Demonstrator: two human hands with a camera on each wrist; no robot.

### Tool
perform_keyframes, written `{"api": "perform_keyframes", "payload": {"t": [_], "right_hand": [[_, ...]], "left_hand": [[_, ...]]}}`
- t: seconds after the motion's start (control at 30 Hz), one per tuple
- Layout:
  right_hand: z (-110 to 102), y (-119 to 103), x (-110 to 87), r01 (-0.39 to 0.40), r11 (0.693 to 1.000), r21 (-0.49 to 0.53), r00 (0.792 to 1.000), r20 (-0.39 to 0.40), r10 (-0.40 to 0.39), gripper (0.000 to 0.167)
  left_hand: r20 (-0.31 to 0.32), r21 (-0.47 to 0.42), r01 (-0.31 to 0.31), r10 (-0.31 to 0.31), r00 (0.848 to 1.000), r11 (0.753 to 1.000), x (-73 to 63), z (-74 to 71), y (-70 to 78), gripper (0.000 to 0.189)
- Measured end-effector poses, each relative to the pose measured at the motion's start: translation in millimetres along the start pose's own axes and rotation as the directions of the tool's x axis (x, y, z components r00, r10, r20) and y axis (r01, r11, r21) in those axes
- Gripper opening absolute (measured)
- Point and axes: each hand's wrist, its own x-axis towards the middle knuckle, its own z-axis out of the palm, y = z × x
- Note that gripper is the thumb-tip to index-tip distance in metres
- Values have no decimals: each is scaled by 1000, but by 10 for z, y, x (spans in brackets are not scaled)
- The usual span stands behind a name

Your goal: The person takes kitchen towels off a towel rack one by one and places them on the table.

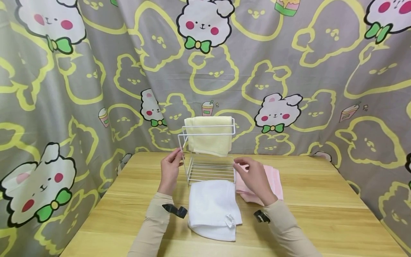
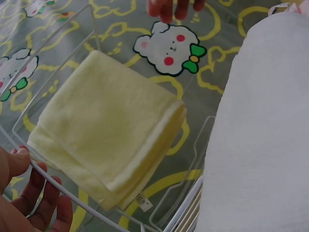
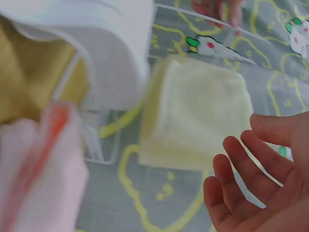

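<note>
A white wire rack (image 1: 210, 175) stands on the table, with a folded pale yellow towel (image 1: 208, 141) draped at its upper rails. My left hand (image 1: 170, 171) grips the rack's left side; in the left wrist view its thumb and fingers close round the white wire (image 2: 79, 202). My right hand (image 1: 255, 178) is beside the rack's right side, over the pink towel (image 1: 274, 182). In the right wrist view the fingers (image 3: 236, 188) of this hand are loosely bent and hold nothing. A white towel (image 1: 212, 208) lies folded in front of the rack, between my forearms.
The wooden table (image 1: 321, 214) spreads out on both sides of the rack. Behind it hangs a grey curtain (image 1: 250, 82) with cartoon rabbits, close to the table's back edge. Black straps (image 1: 174, 210) sit at both wrists.
</note>
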Motion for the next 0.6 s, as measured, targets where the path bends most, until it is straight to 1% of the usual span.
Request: {"api": "perform_keyframes", "payload": {"t": [0.17,0.23,0.33,0.47,0.6], "right_hand": [[-240,-150,233,17,999,42,998,-55,-15,23],[-339,-217,340,40,998,54,997,-76,-36,23],[-451,-301,493,97,992,79,990,-106,-88,23],[-504,-351,667,163,981,105,981,-122,-150,24],[-500,-381,808,177,978,109,981,-100,-167,26]], "left_hand": [[1,-4,8,-8,1000,1000,-12,-13,8,34],[3,-4,11,-11,1000,1000,-14,-18,8,33],[7,1,11,-11,1000,1000,-11,-24,10,33],[8,-5,7,-7,1000,1000,-5,-19,13,33],[6,-3,5,-5,1000,1000,-1,-8,8,34]]}}
